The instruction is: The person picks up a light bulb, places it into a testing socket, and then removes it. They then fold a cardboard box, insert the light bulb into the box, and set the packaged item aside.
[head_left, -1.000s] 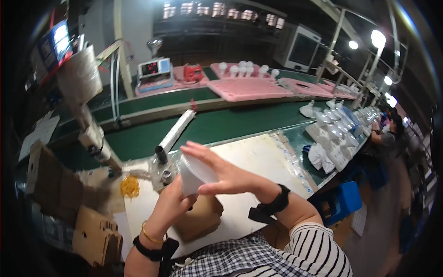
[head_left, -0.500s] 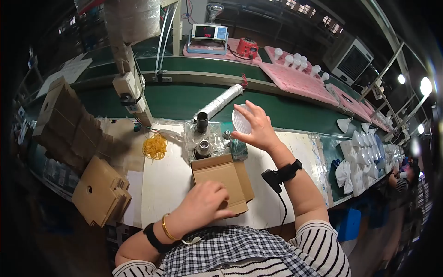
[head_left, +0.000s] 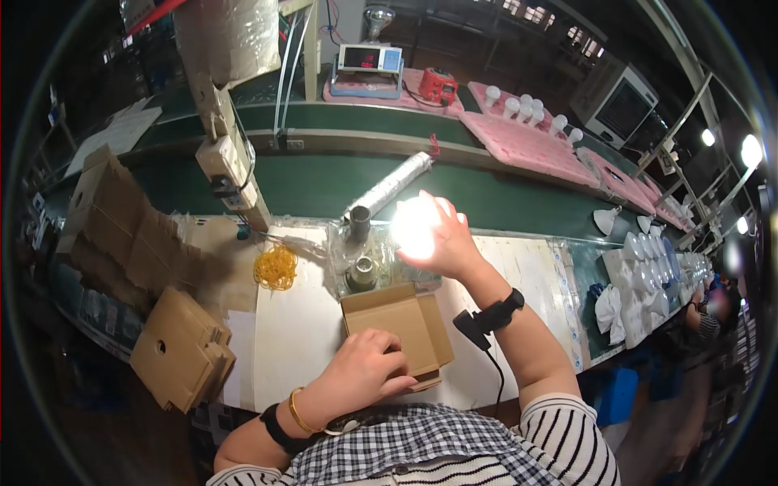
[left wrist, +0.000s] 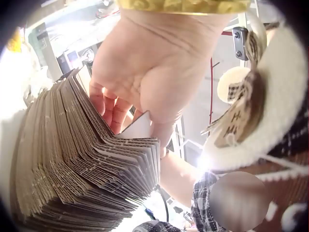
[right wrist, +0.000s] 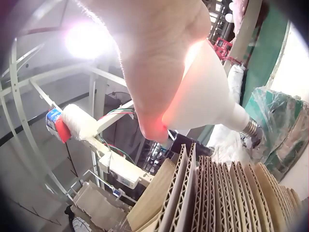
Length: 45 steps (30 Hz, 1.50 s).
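My right hand grips a wide reflector light bulb by its broad end. The bulb glows bright white, washing out its face in the head view. Its screw base points into a small fitting on the plastic-wrapped block, as the right wrist view shows. My left hand lies on the near left part of a stack of folded cardboard blanks. In the left wrist view its fingers and thumb pinch the top piece of the cardboard stack at a raised flap.
Two dark upright sockets stand left of the bulb. Yellow rubber bands and more flat cardboard lie to the left. A power meter sits on the back shelf beside bulbs on pink foam. Trays of reflector bulbs stand right.
Both hands were around the unlit bulb. The left hand then went down to the cardboard, and the right carried the bulb forward to the fitting, where it has lit up.
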Tool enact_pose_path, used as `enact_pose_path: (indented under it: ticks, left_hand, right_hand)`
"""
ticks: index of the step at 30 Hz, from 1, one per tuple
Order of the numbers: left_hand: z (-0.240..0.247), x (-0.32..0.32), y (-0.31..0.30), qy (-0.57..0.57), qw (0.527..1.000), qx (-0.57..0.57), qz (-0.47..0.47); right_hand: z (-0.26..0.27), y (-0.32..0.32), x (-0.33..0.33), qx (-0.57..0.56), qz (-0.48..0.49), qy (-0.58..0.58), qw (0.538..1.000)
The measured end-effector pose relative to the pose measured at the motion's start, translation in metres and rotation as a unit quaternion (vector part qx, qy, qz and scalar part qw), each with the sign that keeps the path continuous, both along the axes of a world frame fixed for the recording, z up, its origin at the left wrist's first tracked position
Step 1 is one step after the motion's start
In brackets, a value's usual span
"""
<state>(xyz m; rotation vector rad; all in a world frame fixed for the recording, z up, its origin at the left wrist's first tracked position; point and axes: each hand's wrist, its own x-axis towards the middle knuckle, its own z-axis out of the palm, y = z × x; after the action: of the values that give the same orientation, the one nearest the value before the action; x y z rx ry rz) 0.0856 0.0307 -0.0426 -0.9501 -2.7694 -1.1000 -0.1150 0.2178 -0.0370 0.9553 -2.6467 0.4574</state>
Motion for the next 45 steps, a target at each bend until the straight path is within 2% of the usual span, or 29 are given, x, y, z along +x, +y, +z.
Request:
enact_pose_path:
  ticks: [10, 16, 18, 19, 21, 22, 23, 24, 25, 26, 27, 28, 29, 31, 32, 33, 35, 36, 37, 39, 40, 41, 43, 45]
  left_hand:
    - [-0.005, 0.000, 0.008, 0.054, 0.998, 0.017, -0.005]
    - [0.000, 0.004, 0.011, 0.059, 0.997, -0.047, -0.005]
    - [0.001, 0.001, 0.009, 0.028, 0.999, -0.046, -0.003]
    - [0.004, 0.000, 0.008, 0.043, 0.997, -0.053, -0.028]
    - [0.015, 0.002, 0.004, 0.014, 0.998, 0.060, 0.013]
    - [0.024, 0.001, 0.002, 0.022, 0.998, 0.055, -0.006]
    - [0.033, 0.002, -0.002, 0.012, 0.993, 0.104, 0.046]
    - [0.041, 0.001, -0.007, 0.002, 0.983, 0.153, 0.100]
    - [0.048, -0.001, -0.012, 0.075, 0.972, 0.179, 0.130]
    - [0.048, -0.003, -0.019, 0.109, 0.955, 0.186, 0.205]
    - [0.049, -0.006, -0.023, 0.130, 0.934, 0.232, 0.238]
    - [0.050, -0.012, -0.027, 0.134, 0.914, 0.272, 0.269]
    - [0.052, -0.016, -0.027, 0.138, 0.891, 0.311, 0.299]
    - [0.053, -0.028, -0.015, 0.124, 0.890, 0.335, 0.282]
    - [0.054, -0.034, -0.007, 0.108, 0.886, 0.359, 0.272]
    - [0.055, -0.041, 0.008, 0.114, 0.908, 0.341, 0.215]
    - [0.052, -0.049, 0.029, -0.062, 0.897, 0.423, 0.110]
    - [0.055, -0.050, 0.036, -0.165, 0.835, 0.524, 0.046]
    - [0.056, -0.055, 0.036, -0.166, 0.835, 0.522, 0.043]
    - [0.053, -0.069, 0.032, -0.094, 0.906, 0.406, 0.075]
    - [0.050, -0.075, 0.036, -0.083, 0.888, 0.451, 0.029]
    - [0.049, -0.083, 0.038, -0.085, 0.888, 0.450, 0.028]
    - [0.053, -0.101, 0.039, 0.001, 0.915, 0.403, 0.033]
    - [0.064, -0.125, 0.026, 0.034, 0.943, 0.326, 0.054]
  right_hand:
    - [-0.001, -0.001, 0.002, 0.027, -0.008, 0.009, 1.000]
    - [-0.002, -0.002, 0.004, 0.032, -0.022, 0.009, 0.999]
    - [-0.005, 0.001, 0.002, 0.032, -0.006, 0.017, 0.999]
    - [-0.008, 0.002, 0.001, 0.033, -0.014, 0.030, 0.999]
    - [-0.002, 0.008, 0.005, 0.020, -0.031, -0.028, 0.999]
    - [-0.013, 0.016, 0.003, -0.020, -0.034, -0.030, 0.999]
    - [-0.010, 0.022, 0.004, -0.061, -0.032, -0.032, 0.997]
    - [-0.008, 0.032, 0.008, -0.093, -0.052, -0.086, 0.991]
    - [-0.005, 0.040, 0.011, -0.098, -0.060, -0.080, 0.990]
    - [-0.006, 0.046, 0.016, -0.235, -0.043, -0.089, 0.967]
    - [-0.006, 0.053, 0.021, -0.368, -0.025, -0.097, 0.925]
    - [0.001, 0.059, 0.031, -0.428, 0.006, -0.126, 0.895]
    - [0.011, 0.063, 0.043, -0.431, 0.001, -0.123, 0.894]
    - [0.027, 0.066, 0.067, -0.563, 0.076, -0.174, 0.804]
    - [0.028, 0.067, 0.072, -0.580, 0.110, -0.196, 0.783]
    - [0.031, 0.067, 0.079, -0.582, 0.107, -0.194, 0.783]
    - [0.035, 0.065, 0.089, -0.631, 0.167, -0.280, 0.704]
    - [0.033, 0.067, 0.089, -0.624, 0.171, -0.279, 0.710]
    - [0.033, 0.070, 0.090, -0.626, 0.170, -0.276, 0.709]
    - [0.036, 0.072, 0.092, -0.691, 0.190, -0.356, 0.600]
    - [0.034, 0.071, 0.090, -0.693, 0.189, -0.355, 0.599]
    - [0.032, 0.069, 0.087, -0.694, 0.183, -0.364, 0.593]
    - [0.024, 0.067, 0.077, -0.697, 0.177, -0.374, 0.586]
    - [0.001, 0.072, 0.049, -0.614, 0.132, -0.334, 0.703]
